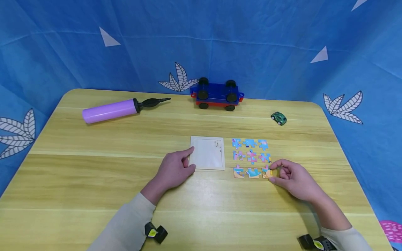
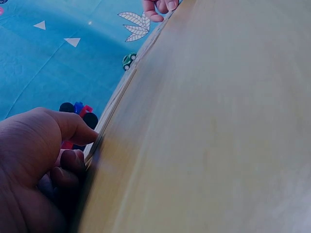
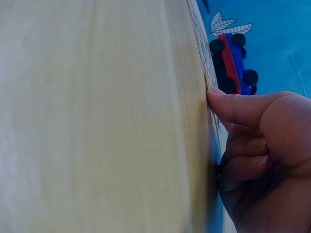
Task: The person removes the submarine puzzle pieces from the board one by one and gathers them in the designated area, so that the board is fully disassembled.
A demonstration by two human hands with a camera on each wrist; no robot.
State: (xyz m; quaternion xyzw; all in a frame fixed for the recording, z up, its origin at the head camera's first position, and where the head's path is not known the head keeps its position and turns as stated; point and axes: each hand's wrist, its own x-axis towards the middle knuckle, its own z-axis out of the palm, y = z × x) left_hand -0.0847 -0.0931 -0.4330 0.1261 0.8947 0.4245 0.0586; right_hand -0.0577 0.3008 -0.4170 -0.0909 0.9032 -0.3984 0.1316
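Note:
Flat on the table lies a white puzzle frame [image 1: 207,153], with a few small marks near its upper right corner. My left hand [image 1: 176,169] holds the frame's left edge, index finger and thumb on the border. Right of the frame, jigsaw pieces [image 1: 251,156] with blue, pink and yellow print are laid out in three rows with small gaps. My right hand [image 1: 292,177] pinches the bottom right puzzle piece [image 1: 266,172] between thumb and index finger, its other fingers curled in. In the right wrist view, the thumb [image 3: 228,104] is low at the tabletop.
At the back, a blue and red toy wagon [image 1: 218,93] with black wheels stands near the blue curtain [image 1: 251,42]. A purple hand pump [image 1: 110,111] lies at the back left. The small green toy car [image 1: 278,118] sits at the back right of the wooden table [image 1: 94,174].

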